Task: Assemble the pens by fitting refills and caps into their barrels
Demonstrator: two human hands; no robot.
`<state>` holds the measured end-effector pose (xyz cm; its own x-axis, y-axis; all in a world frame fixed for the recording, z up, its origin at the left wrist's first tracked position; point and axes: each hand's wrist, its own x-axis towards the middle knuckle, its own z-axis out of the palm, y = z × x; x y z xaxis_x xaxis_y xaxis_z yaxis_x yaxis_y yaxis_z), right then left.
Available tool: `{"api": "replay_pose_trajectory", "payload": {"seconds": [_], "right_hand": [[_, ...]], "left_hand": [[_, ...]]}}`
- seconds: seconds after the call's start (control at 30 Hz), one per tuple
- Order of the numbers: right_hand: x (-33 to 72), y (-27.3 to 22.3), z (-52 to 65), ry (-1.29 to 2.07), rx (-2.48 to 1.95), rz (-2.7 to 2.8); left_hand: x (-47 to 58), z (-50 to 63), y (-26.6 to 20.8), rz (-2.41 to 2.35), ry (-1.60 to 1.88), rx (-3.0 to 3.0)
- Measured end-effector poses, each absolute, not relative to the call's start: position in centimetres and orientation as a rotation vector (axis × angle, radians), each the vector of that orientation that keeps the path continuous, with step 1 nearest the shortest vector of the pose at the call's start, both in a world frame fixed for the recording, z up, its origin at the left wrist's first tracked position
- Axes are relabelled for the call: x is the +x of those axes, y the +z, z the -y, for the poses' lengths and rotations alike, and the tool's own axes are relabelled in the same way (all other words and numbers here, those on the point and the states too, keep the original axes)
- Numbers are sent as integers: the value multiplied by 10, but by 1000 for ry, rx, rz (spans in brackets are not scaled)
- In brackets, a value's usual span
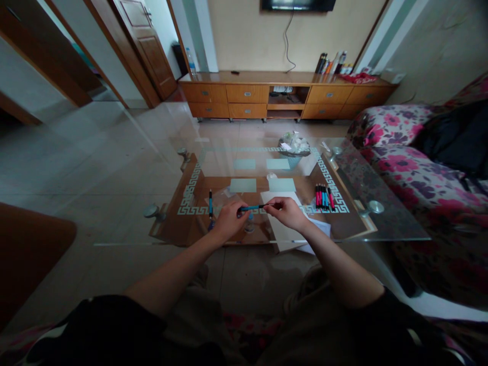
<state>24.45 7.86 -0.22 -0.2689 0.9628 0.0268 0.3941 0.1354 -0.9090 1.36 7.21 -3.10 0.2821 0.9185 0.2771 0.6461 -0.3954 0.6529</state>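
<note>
Over the near part of the glass table, a blue and black pen (250, 208) is held level between my two hands. My left hand (227, 222) is closed round its left end. On the other side, my right hand (288, 213) pinches a thin dark piece at the pen's right end; whether this is a refill or the tip I cannot tell. Another blue and black pen (210, 203) lies to the left of my left hand. Off to the right is a row of several pink, blue and black pens (324, 197).
The glass table (396, 223) has see-through edges and metal supports. A basket (293, 160) of crumpled plastic shows at its far side. White paper (281, 231) and a small bottle (249, 223) appear below my hands. A floral sofa (404, 168) stands right, a wooden cabinet (247, 95) ahead.
</note>
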Motion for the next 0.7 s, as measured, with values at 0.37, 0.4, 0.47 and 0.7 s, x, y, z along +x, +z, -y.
{"api": "replay_pose_trajectory", "payload": {"seconds": [0.37,0.4,0.47,0.7], "right_hand": [[243,9,-80,1315,-1357,1280],[241,7,-80,1325,-1353,1292],[238,1,-79,1378,-1330,1356],[236,-19,-82,1498,-1213,1408]], "left_hand": [[23,-61,-25,-1163,718,2185],[24,-60,-24,-1175,732,2181],[25,-59,-23,-1193,767,2163],[26,-56,-22,-1165,813,2125]]}}
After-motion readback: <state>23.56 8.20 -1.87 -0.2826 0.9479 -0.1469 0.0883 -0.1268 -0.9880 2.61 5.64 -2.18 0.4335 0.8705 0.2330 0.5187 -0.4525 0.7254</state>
